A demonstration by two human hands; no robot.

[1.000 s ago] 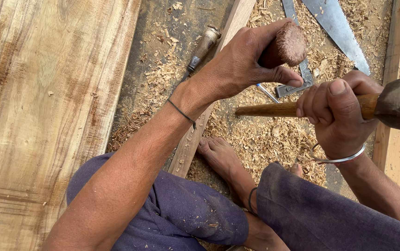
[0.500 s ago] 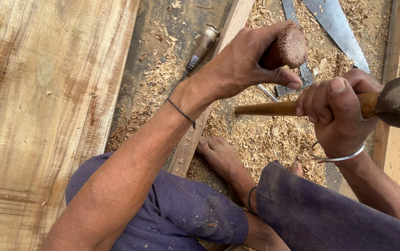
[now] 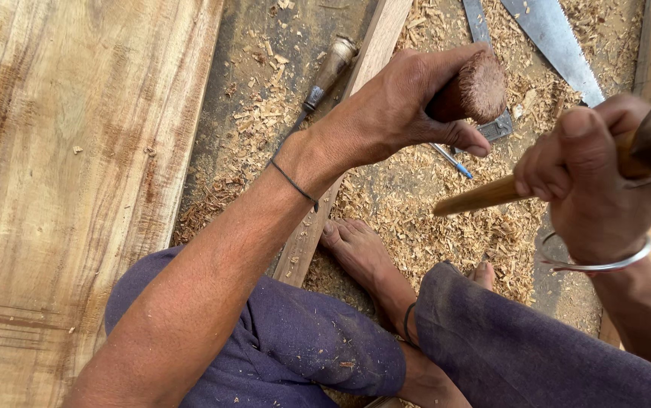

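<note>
Ground dark and gritty, thick with pale wood shavings (image 3: 446, 227). Broad wooden plank (image 3: 68, 189) fills left side; narrow wooden strip (image 3: 340, 143) runs diagonally under left forearm, bare foot (image 3: 363, 257) beside it. Spare chisel (image 3: 325, 75) lies in shavings near plank; saw blade (image 3: 552, 41) at top right. Left hand (image 3: 401, 106): fingers wrapped tight round wooden chisel handle (image 3: 473, 87). Right hand (image 3: 590, 174): fingers closed on hammer handle (image 3: 491, 195), raised just right of chisel handle, not touching.
</note>
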